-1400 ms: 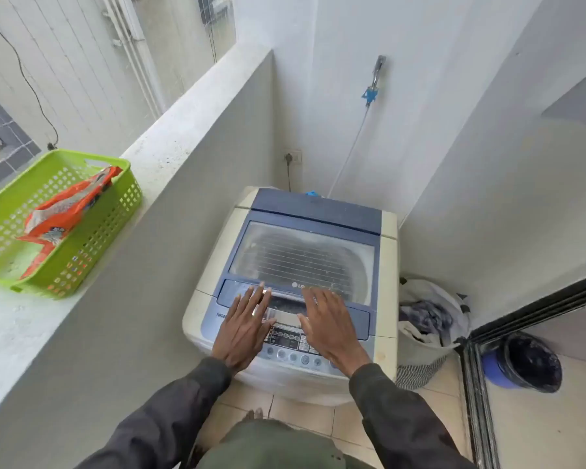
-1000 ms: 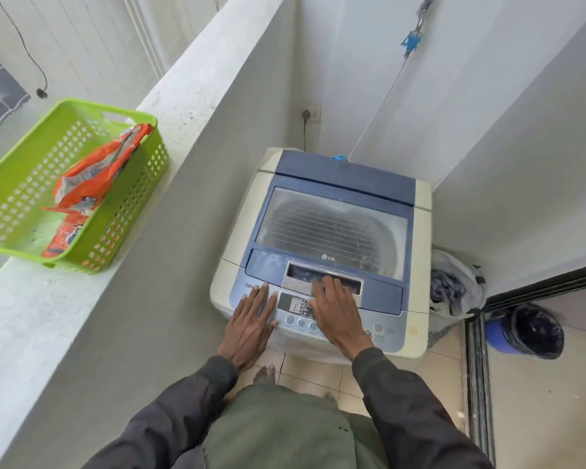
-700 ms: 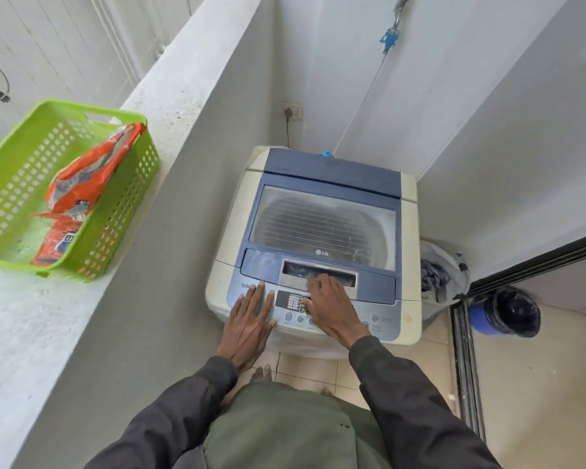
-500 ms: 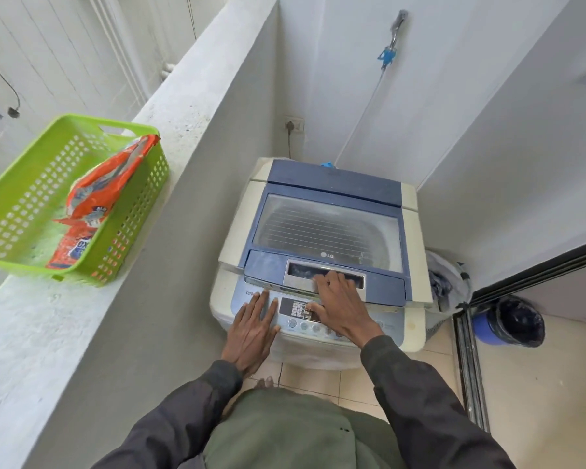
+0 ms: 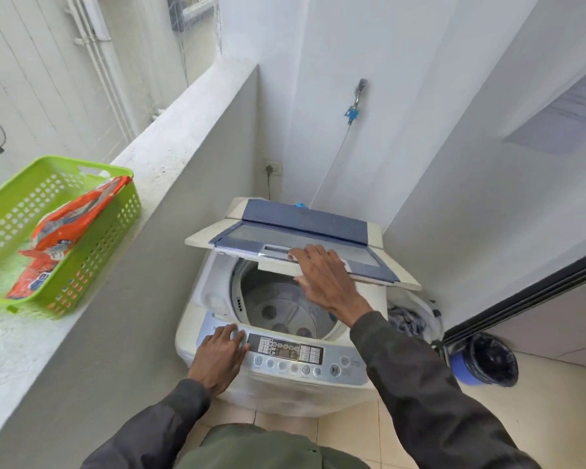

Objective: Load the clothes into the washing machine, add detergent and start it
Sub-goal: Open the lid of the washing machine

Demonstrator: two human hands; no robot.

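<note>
Fingers [image 5: 305, 252] of the right hand [image 5: 325, 282] grip the half-raised lid [image 5: 285, 235]; left hand [image 5: 219, 357] lies open on the control panel [image 5: 285, 354].

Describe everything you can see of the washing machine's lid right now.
The lid is a plastic-looking folding panel: blue frame, cream outer border, a cloudy see-through window and a pale recessed handle at its front edge. It is raised partway, hinged at the back of the washing machine, its front edge hanging above the open drum. The right hand grips the front edge at the handle, fingers on top, thumb beneath.
</note>
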